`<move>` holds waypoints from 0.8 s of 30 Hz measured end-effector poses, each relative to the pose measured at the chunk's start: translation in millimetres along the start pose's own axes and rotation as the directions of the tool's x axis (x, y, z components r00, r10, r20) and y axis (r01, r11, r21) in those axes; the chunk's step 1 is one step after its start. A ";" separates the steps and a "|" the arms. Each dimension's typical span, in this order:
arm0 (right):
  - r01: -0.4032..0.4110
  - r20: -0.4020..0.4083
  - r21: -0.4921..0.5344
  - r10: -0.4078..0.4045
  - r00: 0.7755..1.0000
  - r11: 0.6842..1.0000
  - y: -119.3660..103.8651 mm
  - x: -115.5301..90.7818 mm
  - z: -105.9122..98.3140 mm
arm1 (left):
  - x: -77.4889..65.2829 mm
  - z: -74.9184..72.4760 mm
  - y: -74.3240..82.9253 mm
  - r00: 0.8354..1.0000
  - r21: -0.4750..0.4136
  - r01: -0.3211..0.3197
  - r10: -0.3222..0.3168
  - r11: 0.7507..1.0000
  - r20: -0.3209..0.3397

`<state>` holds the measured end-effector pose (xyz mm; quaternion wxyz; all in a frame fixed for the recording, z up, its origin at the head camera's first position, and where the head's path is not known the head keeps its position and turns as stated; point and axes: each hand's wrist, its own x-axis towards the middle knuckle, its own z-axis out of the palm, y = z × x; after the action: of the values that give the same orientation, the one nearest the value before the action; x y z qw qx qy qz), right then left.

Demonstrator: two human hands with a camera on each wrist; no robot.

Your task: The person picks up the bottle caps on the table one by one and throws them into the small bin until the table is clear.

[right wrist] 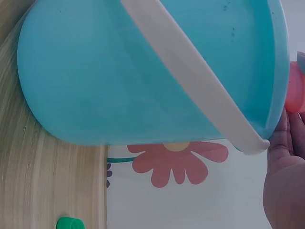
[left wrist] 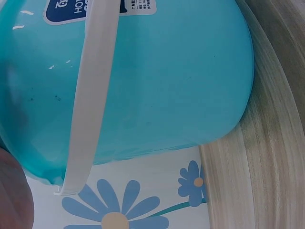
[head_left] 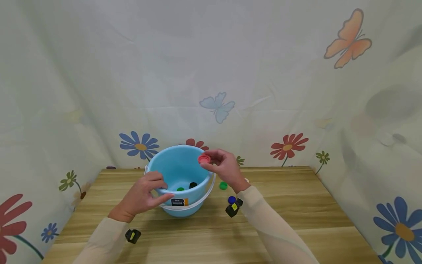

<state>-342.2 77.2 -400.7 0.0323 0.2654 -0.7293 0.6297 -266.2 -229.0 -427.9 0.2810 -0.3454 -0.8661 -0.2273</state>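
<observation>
A light blue bucket (head_left: pixel 178 165) stands upright on the wooden table, its white handle (head_left: pixel 206 196) hanging down at the front. My left hand (head_left: pixel 145 192) grips the bucket's near-left rim, fingers over the edge and thumb along the outside. Over the right side of the rim, my right hand (head_left: pixel 225 167) pinches a red bottle cap (head_left: pixel 204 158) between thumb and fingers. The right wrist view also has this red cap (right wrist: pixel 295 88) beside the rim. Inside the bucket lie a black cap (head_left: pixel 192 185) and a green cap (head_left: pixel 180 189), partly hidden by the near wall.
Right of the bucket, a green cap (head_left: pixel 223 185) and a blue cap (head_left: pixel 232 200) lie on the table (head_left: pixel 296 212). A small white piece (head_left: pixel 246 180) shows partly behind my right wrist. A flower-printed curtain (head_left: pixel 165 73) hangs behind the table.
</observation>
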 end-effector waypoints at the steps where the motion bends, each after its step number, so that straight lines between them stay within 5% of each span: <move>1: -0.002 0.002 0.000 0.002 1.000 1.000 0.1 0.0 0.6 | 0.0 0.0 0.5 1.000 0.000 0.000 0.000 1.000 0.000; 24: 0.003 -0.012 -0.001 -0.003 1.000 1.000 3.8 4.7 9.0 | -0.1 0.1 1.4 1.000 0.012 -0.014 0.014 1.000 -0.014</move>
<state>-345.3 67.4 -404.2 0.0377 0.2629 -0.7292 0.6307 -265.2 -228.0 -427.8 0.2905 -0.3484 -0.8629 -0.2226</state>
